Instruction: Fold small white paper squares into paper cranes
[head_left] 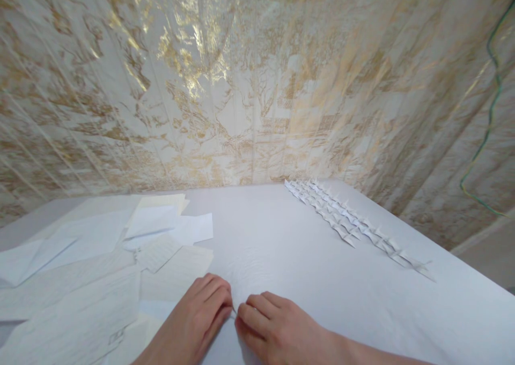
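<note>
My left hand (205, 314) and my right hand (273, 325) meet at the front middle of the white table (249, 247). Both have their fingers pinched together, tip to tip. A small bit of folded white paper (233, 314) shows in the narrow gap between them; the fingers hide most of it, so its full shape cannot be seen. Loose sheets of paper (80, 300), some with faint writing, lie just left of my left hand. Farther off to the right, several small folded paper pieces (341, 215), resembling cranes, stand in slanting rows.
White and cream sheets (153, 220) overlap across the table's left side. Behind the table rises a wall (241, 86) with a shiny gold and white pattern. A green and yellow wire (493, 102) hangs down at the right. The table's right edge runs diagonally toward me.
</note>
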{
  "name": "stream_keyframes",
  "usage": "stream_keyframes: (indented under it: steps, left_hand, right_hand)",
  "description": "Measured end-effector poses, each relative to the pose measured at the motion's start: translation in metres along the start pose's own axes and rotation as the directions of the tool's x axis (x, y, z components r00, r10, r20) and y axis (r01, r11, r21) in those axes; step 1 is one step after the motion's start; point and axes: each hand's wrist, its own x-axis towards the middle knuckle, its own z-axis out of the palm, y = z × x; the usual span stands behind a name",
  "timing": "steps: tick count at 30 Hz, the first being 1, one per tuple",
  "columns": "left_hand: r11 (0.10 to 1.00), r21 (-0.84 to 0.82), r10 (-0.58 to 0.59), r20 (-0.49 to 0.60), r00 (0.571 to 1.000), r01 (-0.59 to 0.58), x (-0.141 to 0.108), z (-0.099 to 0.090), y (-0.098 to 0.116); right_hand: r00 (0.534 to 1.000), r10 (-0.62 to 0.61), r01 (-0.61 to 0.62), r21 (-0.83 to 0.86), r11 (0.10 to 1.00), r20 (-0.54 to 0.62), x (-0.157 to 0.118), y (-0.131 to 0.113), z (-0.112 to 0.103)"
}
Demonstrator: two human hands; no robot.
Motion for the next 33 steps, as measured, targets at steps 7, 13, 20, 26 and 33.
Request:
stream_keyframes:
  steps: [7, 13, 20, 26, 33]
  left_hand:
    - [0.993, -0.108, -0.044, 0.016, 0.999, 0.045, -0.003, -0.002, -0.001]
    - [0.995, -0.075, -0.066, 0.002, 0.998, 0.066, 0.001, -0.006, 0.007]
    - [0.987, -0.103, -0.119, 0.024, 0.993, 0.121, 0.004, -0.005, 0.009]
    - [0.98, -0.107, -0.163, 0.067, 0.984, 0.17, 0.003, -0.003, 0.006]
    - [0.974, -0.123, -0.189, -0.001, 0.982, 0.188, 0.003, 0.0, 0.006]
  right_hand:
    - [0.985, 0.113, -0.136, 0.184, 0.973, 0.131, -0.004, 0.005, 0.0]
    - [0.968, 0.162, -0.203, 0.219, 0.954, 0.191, -0.002, 0.002, 0.001]
    - [0.976, 0.109, -0.143, 0.178, 0.974, 0.187, -0.002, 0.001, -0.002]
    - [0.988, 0.085, -0.104, 0.147, 0.984, 0.13, -0.003, 0.004, 0.005]
    - [0.996, 0.072, -0.076, 0.086, 0.993, 0.048, -0.004, 0.003, 0.015]
